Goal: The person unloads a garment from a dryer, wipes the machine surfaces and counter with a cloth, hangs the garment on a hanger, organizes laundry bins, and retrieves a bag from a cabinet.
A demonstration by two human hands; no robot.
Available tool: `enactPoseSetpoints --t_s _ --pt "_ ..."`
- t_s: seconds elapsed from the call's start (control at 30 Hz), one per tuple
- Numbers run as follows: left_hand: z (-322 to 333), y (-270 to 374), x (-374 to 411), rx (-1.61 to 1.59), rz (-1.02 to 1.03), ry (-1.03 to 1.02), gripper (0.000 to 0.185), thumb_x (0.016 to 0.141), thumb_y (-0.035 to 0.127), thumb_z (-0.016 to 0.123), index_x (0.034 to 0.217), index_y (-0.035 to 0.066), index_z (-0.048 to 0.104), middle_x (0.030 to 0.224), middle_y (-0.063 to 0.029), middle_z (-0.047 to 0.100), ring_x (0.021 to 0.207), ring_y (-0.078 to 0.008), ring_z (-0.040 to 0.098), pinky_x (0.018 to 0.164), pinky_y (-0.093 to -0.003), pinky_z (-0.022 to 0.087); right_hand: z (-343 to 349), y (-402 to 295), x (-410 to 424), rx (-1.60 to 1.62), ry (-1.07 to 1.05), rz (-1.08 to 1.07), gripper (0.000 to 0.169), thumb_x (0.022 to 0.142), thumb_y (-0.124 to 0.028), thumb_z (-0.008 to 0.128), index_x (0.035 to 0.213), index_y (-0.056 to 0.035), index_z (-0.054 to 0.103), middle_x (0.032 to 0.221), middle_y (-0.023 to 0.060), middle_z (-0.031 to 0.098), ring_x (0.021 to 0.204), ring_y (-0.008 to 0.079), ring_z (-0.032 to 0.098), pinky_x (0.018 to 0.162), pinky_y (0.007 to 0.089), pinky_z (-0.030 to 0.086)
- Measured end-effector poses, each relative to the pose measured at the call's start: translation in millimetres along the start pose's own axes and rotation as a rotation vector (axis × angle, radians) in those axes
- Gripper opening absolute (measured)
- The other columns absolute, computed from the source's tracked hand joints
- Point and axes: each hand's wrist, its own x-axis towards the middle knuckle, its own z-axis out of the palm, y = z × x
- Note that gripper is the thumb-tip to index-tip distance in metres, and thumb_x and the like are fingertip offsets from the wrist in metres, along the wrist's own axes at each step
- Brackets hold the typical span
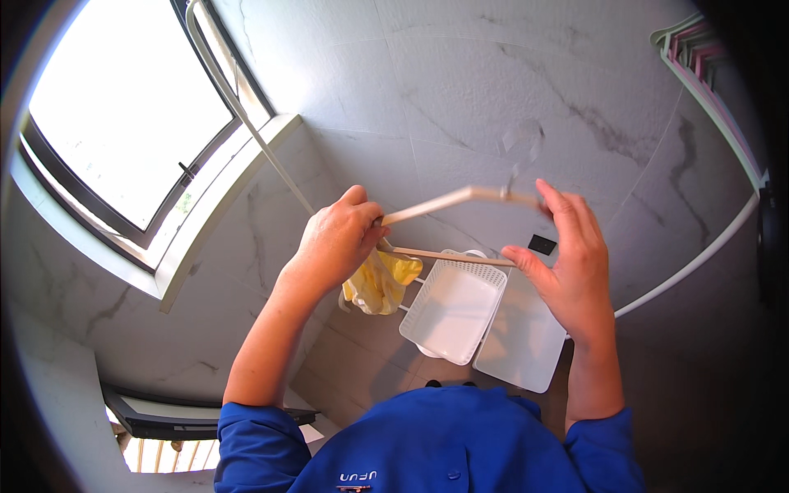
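Note:
My left hand (342,237) is closed on one end of a beige clothes hanger (456,254), whose bent upper arms and straight lower bar stretch to the right. A yellow and cream cloth (376,283) hangs just beneath this hand; how it is attached is hidden. My right hand (564,252) is at the hanger's other end, thumb and fingers spread apart; the thumb tip is by the lower bar and the fingers by the blurred upper arm. Whether it grips the hanger is unclear. The hanger's hook looks blurred and translucent.
Below stand a white perforated plastic basket (456,308) and a light flat-topped surface (524,333). A white rail (690,274) curves at the right, with several pastel hangers (709,92) above. An open window (135,111) is at the left, beside a marbled wall (462,92).

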Motion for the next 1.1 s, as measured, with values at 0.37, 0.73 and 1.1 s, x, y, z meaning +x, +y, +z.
enactPoseSetpoints --t_s 0.37,0.73,1.1 --pt "4.3 -0.8 -14.7 -0.085 0.051 -0.111 0.013 0.075 0.003 0.062 0.088 0.000 0.061 0.086 -0.0101 0.054 0.072 -0.0271 0.059 0.065 -0.0328 0.049 47.1 28.0 -27.4 0.794 -0.432 0.288 0.020 0.084 -0.012 0.062 0.092 0.0054 0.062 0.080 0.0085 0.059 0.064 0.0101 0.050 0.059 0.0230 0.040" --pt "17.6 -19.5 -18.4 -0.435 -0.236 -0.013 0.010 0.076 0.003 0.060 0.084 -0.003 0.061 0.077 -0.0065 0.056 0.065 -0.0119 0.055 0.062 -0.0241 0.046 8.2 55.6 -49.5 0.965 -0.528 0.581 0.023 0.085 -0.024 0.062 0.092 -0.0015 0.063 0.054 -0.0092 0.036 0.046 0.0006 0.028 0.043 0.0187 0.021" --pt "49.7 -3.5 -14.3 -0.558 -0.265 0.198 0.009 0.077 0.005 0.062 0.081 -0.003 0.062 0.074 -0.0040 0.056 0.062 -0.0082 0.054 0.059 -0.0215 0.045 -0.7 65.9 -60.1 1.094 -0.457 0.672 0.025 0.088 -0.026 0.058 0.098 -0.0032 0.063 0.056 -0.0094 0.034 0.048 0.0014 0.027 0.044 0.0191 0.021"
